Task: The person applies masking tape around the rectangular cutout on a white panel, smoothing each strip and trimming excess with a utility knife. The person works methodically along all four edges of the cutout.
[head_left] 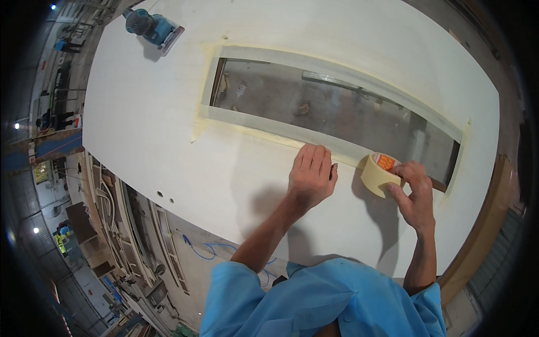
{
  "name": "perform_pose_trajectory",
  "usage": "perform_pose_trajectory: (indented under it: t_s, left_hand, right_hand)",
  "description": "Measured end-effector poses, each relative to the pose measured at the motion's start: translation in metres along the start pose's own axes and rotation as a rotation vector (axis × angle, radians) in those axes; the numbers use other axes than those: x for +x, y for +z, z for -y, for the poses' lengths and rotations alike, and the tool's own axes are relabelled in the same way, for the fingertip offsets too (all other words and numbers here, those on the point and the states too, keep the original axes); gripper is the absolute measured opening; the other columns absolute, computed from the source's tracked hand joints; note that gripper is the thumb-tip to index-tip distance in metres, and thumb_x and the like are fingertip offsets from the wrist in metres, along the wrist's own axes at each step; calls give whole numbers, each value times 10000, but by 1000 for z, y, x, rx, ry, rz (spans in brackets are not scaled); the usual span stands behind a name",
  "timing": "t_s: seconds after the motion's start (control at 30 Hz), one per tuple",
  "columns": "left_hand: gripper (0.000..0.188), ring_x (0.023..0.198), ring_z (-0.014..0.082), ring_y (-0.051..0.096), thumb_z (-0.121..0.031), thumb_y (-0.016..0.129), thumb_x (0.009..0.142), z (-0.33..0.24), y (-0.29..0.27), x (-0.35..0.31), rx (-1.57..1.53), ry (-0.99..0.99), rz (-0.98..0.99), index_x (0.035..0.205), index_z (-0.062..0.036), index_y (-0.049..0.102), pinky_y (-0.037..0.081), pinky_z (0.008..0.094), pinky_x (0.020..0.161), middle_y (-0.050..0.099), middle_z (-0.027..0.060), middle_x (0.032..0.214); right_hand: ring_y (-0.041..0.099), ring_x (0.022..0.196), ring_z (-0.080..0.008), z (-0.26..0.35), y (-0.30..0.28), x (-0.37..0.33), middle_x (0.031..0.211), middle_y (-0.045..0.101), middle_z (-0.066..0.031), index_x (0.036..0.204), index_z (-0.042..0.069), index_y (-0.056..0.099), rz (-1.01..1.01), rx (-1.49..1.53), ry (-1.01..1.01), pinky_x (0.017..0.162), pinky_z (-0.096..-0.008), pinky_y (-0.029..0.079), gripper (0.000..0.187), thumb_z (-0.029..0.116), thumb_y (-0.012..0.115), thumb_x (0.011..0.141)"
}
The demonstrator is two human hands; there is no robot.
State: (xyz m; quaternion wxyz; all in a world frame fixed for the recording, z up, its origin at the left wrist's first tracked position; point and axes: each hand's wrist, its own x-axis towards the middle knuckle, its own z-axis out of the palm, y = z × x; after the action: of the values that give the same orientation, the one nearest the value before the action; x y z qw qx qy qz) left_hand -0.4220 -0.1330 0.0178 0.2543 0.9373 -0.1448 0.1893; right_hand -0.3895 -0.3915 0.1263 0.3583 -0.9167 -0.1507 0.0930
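Observation:
A long rectangular opening is cut in a large white panel. Pale masking tape runs along the edges of this window-like gap. My left hand lies on the near strip of tape, fingers stretched out side by side, holding nothing. To its right, my right hand grips a wide cream roll of masking tape between thumb and fingers. The roll stands on its edge just by the near side of the opening, with an orange and white label inside its core.
A teal and black power sander rests at the panel's far left. Two small holes pierce its near-left part. Beyond the left edge lie stacked frames and strips and a blue hose; a brown beam is at the right.

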Motion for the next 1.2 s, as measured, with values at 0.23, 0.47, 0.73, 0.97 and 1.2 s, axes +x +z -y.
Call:
perform_pose_trajectory:
  t_s: [0.23, 0.47, 0.73, 0.97, 1.2]
  left_hand:
    - [475, 1171, 378, 613, -102, 785, 735, -33, 20, 1, -63, 67, 39, 1161, 74, 670, 495, 488, 1055, 644, 207, 1198]
    - [397, 1153, 361, 650, -99, 699, 786, -52, 31, 2, -83, 50, 56, 1128, 103, 703, 484, 478, 1093, 692, 212, 1165]
    - [373, 1170, 346, 654, -50, 691, 774, -50, 33, 2, -88, 40, 50, 1128, 67, 723, 504, 467, 1081, 699, 191, 1182]
    - [348, 1139, 355, 667, 32, 665, 772, -52, 35, 6, -66, 41, 62, 1114, 60, 727, 520, 452, 1019, 709, 166, 1163]
    - [358, 1152, 344, 646, 27, 651, 807, -51, 38, 1, -99, 48, 50, 1159, 38, 716, 527, 448, 1014, 672, 150, 1198]
  right_hand:
    - [608, 924, -355, -1, -4, 0, 1010, 695, -157, 1064, 14, 703, 20, 3, -10, 865, -454, 486, 318, 194, 801, 821]
    - [642, 1152, -382, -22, -11, 0, 1181, 721, -159, 1106, 12, 703, 94, 233, 25, 1012, -468, 500, 322, 197, 766, 850]
    - [647, 1160, -350, -70, -21, 10, 1174, 716, -185, 1117, 4, 704, 363, 324, -67, 1032, -489, 493, 388, 333, 724, 912]
    - [603, 919, -353, -59, -66, 29, 845, 652, -158, 999, -11, 729, 555, 26, -61, 901, -476, 475, 544, 524, 735, 901]
    - [550, 836, -331, -54, -108, 26, 868, 681, -167, 1045, 7, 794, 696, -284, 441, 850, -457, 487, 584, 563, 765, 870]
